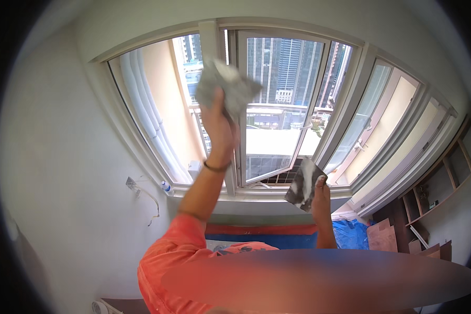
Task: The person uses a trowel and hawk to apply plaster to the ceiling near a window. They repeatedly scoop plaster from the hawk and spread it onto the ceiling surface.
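Gripping a blurred grey piece (238, 93), the left hand (220, 131) is at the frame's upper centre. Right of centre, the right hand (321, 201) clasps a dark, white-smeared plate (300, 187).

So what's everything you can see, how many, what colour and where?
Flat plate: one, dark grey and white, in the right hand
Blurred piece: one, grey, in the left hand
Window frame: one, white, ahead
Buildings: several, grey-blue, outside
Bottle: one, white and blue, by the window frame's lower left corner
Cord: at least one, pale, hanging at left
Sheet: one, blue, low right
Boards: several, brown, right of the sheet
Shelf unit: one, brown, far right
Sleeve: one, orange-red, left of centre
Wristband: one, dark, below the left hand
Hands: two, bare, left one higher
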Tool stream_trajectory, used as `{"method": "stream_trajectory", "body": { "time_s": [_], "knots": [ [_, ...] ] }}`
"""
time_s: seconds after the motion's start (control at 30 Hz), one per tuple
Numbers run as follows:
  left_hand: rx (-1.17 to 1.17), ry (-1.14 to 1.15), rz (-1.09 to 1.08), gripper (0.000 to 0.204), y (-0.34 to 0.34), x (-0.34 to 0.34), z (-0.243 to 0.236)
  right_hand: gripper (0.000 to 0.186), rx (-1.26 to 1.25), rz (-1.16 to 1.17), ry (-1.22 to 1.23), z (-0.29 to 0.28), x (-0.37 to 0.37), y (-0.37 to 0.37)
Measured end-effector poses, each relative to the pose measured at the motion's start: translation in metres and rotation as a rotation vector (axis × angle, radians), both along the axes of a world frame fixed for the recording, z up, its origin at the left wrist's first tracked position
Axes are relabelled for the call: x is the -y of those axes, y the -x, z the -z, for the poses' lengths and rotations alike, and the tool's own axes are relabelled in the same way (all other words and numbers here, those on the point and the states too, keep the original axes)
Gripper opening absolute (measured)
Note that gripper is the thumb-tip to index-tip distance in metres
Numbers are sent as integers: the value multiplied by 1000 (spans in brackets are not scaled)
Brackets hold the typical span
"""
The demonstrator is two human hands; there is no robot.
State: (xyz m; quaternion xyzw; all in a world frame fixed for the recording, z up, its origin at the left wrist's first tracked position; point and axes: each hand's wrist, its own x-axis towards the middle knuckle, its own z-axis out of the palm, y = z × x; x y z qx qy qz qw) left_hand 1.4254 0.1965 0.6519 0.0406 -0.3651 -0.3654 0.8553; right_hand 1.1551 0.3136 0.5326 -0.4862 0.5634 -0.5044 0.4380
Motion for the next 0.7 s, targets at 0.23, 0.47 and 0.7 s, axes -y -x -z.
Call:
{"method": "stream_trajectory", "body": {
  "time_s": [0.23,0.47,0.7],
  "knots": [
    [-193,267,22,44,-94,100,-314,68,48,103,101,32,6,14],
    [-61,181,6,40,-120,107,-374,72,122,97,45,75,1,1],
    [8,214,-51,37,-121,74,-380,74,225,66,39,82,3,-7]
  ]
}}
